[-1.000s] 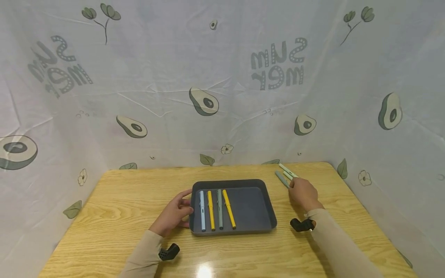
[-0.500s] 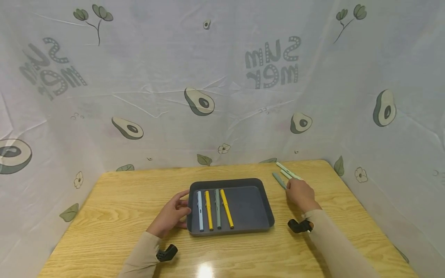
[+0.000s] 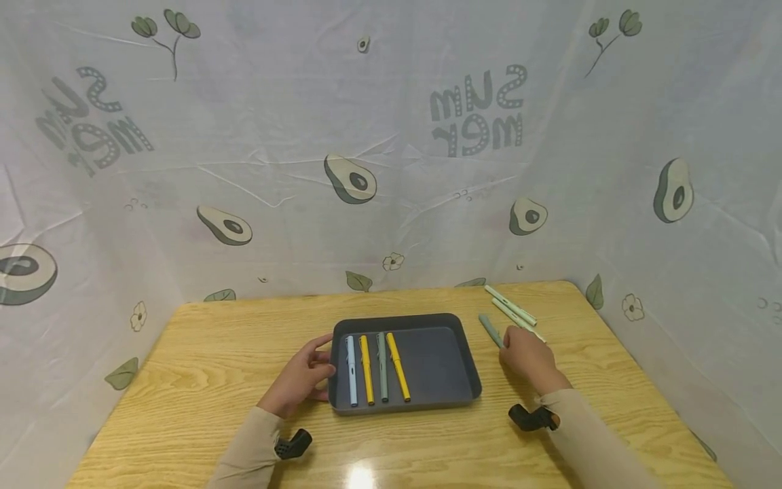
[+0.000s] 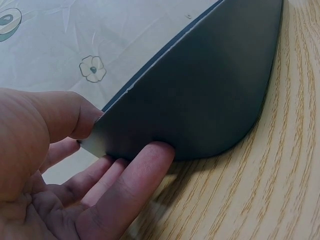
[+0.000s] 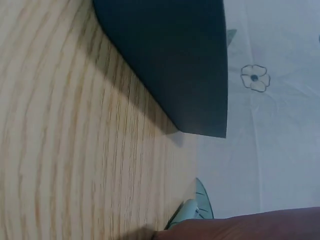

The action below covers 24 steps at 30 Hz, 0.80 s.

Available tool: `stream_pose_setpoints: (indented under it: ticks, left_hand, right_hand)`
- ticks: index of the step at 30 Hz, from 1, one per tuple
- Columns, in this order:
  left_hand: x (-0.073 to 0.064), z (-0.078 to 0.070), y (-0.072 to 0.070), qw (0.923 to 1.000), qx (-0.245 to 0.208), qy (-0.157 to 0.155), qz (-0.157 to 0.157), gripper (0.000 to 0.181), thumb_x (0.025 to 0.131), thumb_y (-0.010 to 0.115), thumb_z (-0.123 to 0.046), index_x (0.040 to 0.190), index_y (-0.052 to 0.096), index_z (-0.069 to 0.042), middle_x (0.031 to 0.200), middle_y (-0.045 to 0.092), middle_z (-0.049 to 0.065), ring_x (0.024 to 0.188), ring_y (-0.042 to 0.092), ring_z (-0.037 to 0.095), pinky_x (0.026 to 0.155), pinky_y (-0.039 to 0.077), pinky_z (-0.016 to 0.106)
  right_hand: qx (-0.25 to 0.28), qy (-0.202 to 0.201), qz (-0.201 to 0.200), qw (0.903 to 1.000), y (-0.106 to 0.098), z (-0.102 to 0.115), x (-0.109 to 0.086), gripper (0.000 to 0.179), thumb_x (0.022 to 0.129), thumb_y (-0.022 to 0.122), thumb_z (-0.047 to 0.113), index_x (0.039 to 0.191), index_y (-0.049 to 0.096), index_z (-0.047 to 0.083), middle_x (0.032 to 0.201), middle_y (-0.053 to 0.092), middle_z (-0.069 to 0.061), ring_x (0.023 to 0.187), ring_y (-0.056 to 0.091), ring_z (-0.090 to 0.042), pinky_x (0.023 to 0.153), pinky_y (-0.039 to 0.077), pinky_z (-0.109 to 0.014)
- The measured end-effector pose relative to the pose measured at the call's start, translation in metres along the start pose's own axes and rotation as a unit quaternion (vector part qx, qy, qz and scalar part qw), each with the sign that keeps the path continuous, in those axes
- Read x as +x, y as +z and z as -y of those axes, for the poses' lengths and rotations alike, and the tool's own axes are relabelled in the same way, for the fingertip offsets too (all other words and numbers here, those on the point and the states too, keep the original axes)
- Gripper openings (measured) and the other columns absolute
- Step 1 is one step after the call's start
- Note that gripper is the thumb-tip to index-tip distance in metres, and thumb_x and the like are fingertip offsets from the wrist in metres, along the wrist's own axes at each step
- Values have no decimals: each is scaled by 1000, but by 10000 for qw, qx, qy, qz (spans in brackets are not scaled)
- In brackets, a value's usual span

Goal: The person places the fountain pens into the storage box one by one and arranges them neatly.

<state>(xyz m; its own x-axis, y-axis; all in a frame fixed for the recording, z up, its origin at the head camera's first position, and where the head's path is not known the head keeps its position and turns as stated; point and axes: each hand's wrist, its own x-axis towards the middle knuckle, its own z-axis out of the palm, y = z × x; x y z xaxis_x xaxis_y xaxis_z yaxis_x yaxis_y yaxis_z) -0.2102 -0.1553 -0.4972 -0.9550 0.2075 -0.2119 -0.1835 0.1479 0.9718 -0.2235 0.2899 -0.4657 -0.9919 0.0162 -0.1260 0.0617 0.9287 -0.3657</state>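
My left hand [image 3: 301,377] holds the left side of a dark grey tray [image 3: 440,406], one fingertip at its rim and others against the outer wall [image 4: 200,90]. Inside, side by side, lie a light blue pen [image 3: 351,373], a yellow pen [image 3: 366,370], a grey-green pen [image 3: 383,367] and another yellow pen [image 3: 399,367]. Right of the tray, my right hand [image 3: 528,356] pinches a second grey-green pen [image 3: 491,330] by its near end, which the fingers hide. In the right wrist view a bit of that pen [image 5: 185,212] shows past a finger.
Two pale green pens [image 3: 510,304] lie on the wooden table [image 3: 244,339] just beyond my right hand. A patterned cloth [image 3: 293,231] hangs behind the table and along both sides. Each wrist wears a black camera mount [image 3: 294,445].
My right hand has drawn back toward me with the grey-green pen, away from the two pale green pens, uncovering more of them. The left hand stays at the tray.
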Motion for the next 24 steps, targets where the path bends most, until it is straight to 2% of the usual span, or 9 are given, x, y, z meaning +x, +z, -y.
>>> stream_pose_setpoints:
  ticks: [4,10,12,15,17,19,22,24]
  left_hand:
    - [0,0,-1,10000,-12,27,34,70,97,61,1,160,38,-19,139,52,22,108,64,30,67,64,47]
    - [0,2,-2,10000,2,58,67,69,97,61,0,160,38,-18,139,52,22,107,63,30,67,64,48]
    - [0,2,-3,10000,-4,67,65,69,97,61,0,160,38,-18,139,52,23,107,63,30,67,64,48]
    - [0,2,-3,9999,-36,80,107,69,97,61,0,160,37,-18,140,51,23,107,63,30,68,64,48]
    - [0,1,-3,9999,-46,89,138,70,97,61,0,160,37,-17,140,51,24,107,63,30,68,64,48]
    - [0,1,-3,9998,-57,94,153,70,97,61,0,160,37,-17,140,51,24,107,63,30,68,64,48]
    - [0,1,-2,9999,-40,96,134,70,97,61,0,160,37,-17,139,51,24,107,63,30,68,64,48]
    - [1,1,-3,9999,-31,91,113,70,97,61,1,160,37,-17,139,51,24,107,63,30,68,64,48]
  right_hand:
    - [235,1,-107,9997,2,-3,0,11,92,66,13,92,58,4,87,60,-9,74,54,-24,64,47,-40]
    - [688,98,-47,9976,5,-9,8,23,96,60,26,89,61,5,77,55,-5,66,47,-20,59,38,-33]
    - [749,126,-88,9971,5,-9,13,28,99,58,28,89,63,3,76,55,-6,65,48,-20,59,39,-33]
    - [736,173,-189,9970,5,-8,18,30,100,56,26,101,64,-3,89,64,-14,72,55,-24,65,48,-39]
    - [749,140,-264,9967,5,-6,21,25,100,57,23,86,61,1,77,58,-10,65,49,-21,60,45,-37]
    - [751,98,-322,9966,5,-4,23,22,98,58,19,81,59,5,75,56,-7,63,47,-19,59,43,-35]
    - [770,44,-363,9964,5,-2,24,28,96,61,15,70,52,11,67,46,0,59,37,-17,56,33,-31]
    - [766,78,-338,9965,4,0,23,19,95,63,15,79,60,7,77,56,-5,64,45,-20,59,38,-33]
